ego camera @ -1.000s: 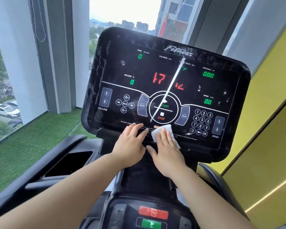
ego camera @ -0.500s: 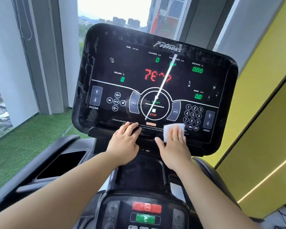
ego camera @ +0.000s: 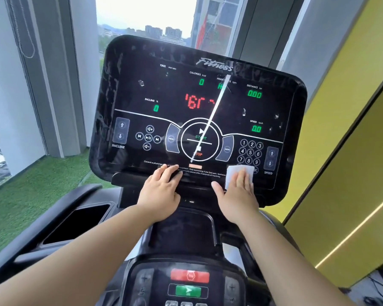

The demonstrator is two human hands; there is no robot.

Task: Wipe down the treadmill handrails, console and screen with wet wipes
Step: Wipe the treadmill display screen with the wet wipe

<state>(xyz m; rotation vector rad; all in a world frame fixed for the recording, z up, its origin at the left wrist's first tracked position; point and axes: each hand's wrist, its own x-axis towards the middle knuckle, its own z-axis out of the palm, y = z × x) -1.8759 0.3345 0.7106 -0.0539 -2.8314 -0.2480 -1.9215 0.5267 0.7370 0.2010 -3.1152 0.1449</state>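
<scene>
The treadmill's black glossy screen (ego camera: 186, 107) fills the middle of the head view, lit with red and green digits. My right hand (ego camera: 238, 194) lies flat with straight fingers on a white wet wipe (ego camera: 234, 173), pressing it against the screen's lower edge just below the number keypad (ego camera: 250, 153). My left hand (ego camera: 161, 191) rests with fingers spread on the lower edge of the screen, left of centre. Below my arms is the lower console (ego camera: 189, 281) with a red and a green button. The left handrail (ego camera: 31, 235) runs dark along the lower left.
A black recessed tray (ego camera: 75, 224) sits in the left arm of the treadmill. Green artificial turf (ego camera: 31, 188) and a tall window lie beyond on the left. A yellow wall (ego camera: 352, 151) stands close on the right.
My right hand has slid the wipe to the right along the screen's lower edge, from near the stop button to under the keypad. My left hand has stayed put.
</scene>
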